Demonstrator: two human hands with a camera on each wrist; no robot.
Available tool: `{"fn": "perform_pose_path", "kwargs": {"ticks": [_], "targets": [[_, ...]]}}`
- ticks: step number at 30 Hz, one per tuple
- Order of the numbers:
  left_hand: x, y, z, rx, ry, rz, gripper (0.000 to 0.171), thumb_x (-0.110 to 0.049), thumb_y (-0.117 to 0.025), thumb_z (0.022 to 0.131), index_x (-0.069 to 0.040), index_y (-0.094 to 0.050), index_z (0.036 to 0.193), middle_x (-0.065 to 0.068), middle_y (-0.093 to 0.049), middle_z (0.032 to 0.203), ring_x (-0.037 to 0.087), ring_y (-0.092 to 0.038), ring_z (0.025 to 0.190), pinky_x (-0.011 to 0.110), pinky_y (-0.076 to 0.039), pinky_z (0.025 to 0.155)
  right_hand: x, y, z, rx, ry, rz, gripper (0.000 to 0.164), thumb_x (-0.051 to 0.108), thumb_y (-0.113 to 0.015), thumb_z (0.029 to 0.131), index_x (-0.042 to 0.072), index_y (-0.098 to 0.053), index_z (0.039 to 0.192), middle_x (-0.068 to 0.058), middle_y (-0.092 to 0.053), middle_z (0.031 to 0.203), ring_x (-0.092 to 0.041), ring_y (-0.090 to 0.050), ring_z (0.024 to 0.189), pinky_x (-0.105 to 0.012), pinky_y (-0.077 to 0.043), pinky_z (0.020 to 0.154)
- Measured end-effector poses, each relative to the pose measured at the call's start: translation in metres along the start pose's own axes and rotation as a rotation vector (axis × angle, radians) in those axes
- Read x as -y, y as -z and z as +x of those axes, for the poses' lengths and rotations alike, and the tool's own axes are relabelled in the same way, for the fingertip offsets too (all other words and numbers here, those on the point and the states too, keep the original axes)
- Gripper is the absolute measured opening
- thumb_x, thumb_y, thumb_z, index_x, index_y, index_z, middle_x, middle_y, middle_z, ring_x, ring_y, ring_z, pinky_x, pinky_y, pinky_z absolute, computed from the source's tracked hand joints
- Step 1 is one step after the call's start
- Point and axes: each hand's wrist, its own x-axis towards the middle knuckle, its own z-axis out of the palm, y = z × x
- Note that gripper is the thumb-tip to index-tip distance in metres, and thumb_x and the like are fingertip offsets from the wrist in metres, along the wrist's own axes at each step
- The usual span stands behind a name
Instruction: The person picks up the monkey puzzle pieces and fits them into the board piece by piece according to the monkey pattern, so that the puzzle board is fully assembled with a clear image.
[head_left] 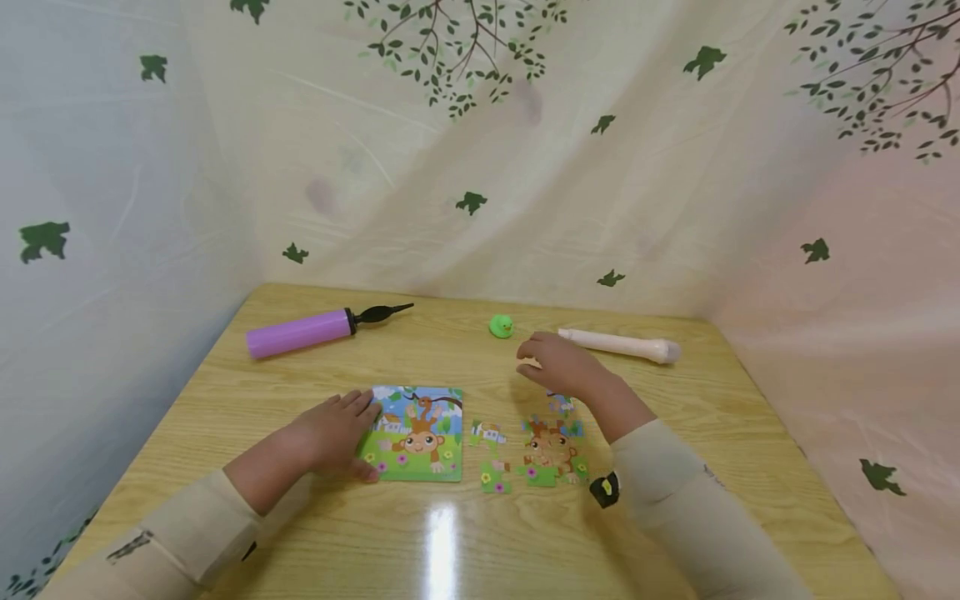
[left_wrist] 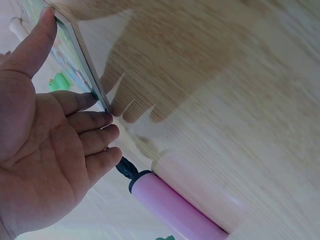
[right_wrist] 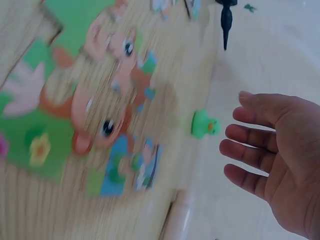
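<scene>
So you've got the monkey picture board (head_left: 417, 446) lying in front of you on the surface (head_left: 352, 550), and just right of it the puzzle pieces (head_left: 561, 457), some bunched into a rough monkey face with gaps, two lying apart nearer the board. My read: you're mid-way through dealing with those loose bits, with nothing picked up right now.

Your left hand (head_left: 333, 435) has its fingers stretched out and touching the board's left edge, not wrapped round it. Your right hand (head_left: 558, 364) is up in the air past the pieces, fingers loosely bent, holding nothing. I'd say the next move calls for bringing that right hand down and pinching one piece by its edges (they look thin, so easy to nudge the neighbours).

Farther back there's a green duck (head_left: 501, 327) near the right hand, a pale microphone-shaped toy (head_left: 622, 345) to the right and a purple pump (head_left: 302, 333) over on the left. Brands or labels? Nothing I can read anywhere; the sleeve (head_left: 161, 533) marking is too small to make out.
</scene>
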Motion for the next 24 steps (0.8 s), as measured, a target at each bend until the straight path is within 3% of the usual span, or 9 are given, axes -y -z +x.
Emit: {"fn": "perform_pose_path", "kwargs": {"ticks": [7,12,17,24], "targets": [[-0.002,0.001,-0.001,0.006,0.007,-0.005,0.103,-0.060,-0.072,0.080,0.004,-0.031,0.151,0.026,-0.022,0.159,0.045,-0.020,0.147,0.057,-0.019,0.121,-0.030,-0.007,-0.024,0.111,-0.084,0.011,0.041,0.029,-0.065,0.095,0.005,-0.061,0.129,-0.014,-0.059,0.128,-0.032,-0.059,0.113,-0.048,-0.051,0.094],[-0.001,0.001,-0.001,0.007,0.011,0.002,0.103,-0.060,-0.071,0.080,0.003,-0.031,0.151,0.025,-0.022,0.159,0.044,-0.020,0.147,0.057,-0.019,0.121,-0.039,-0.019,-0.035,0.176,-0.119,0.037,0.042,0.033,-0.067,0.093,0.008,-0.062,0.127,-0.011,-0.058,0.121,-0.025,-0.060,0.100,-0.045,-0.054,0.086],[0.000,-0.001,0.001,0.007,0.011,0.004,0.103,-0.060,-0.071,0.080,0.003,-0.031,0.151,0.025,-0.021,0.160,0.044,-0.020,0.147,0.057,-0.018,0.121,-0.041,-0.029,-0.039,0.155,-0.100,0.036,0.029,0.030,-0.066,0.094,0.014,-0.066,0.118,-0.004,-0.059,0.110,-0.020,-0.056,0.094,-0.041,-0.053,0.083],[0.000,-0.001,0.001,0.006,0.011,0.001,0.104,-0.060,-0.071,0.080,0.003,-0.031,0.151,0.025,-0.021,0.160,0.044,-0.019,0.147,0.057,-0.018,0.121,-0.037,-0.030,-0.038,0.108,-0.040,-0.006,0.019,0.026,-0.066,0.094,0.013,-0.068,0.108,-0.002,-0.059,0.102,-0.017,-0.054,0.087,-0.039,-0.052,0.078]]}}
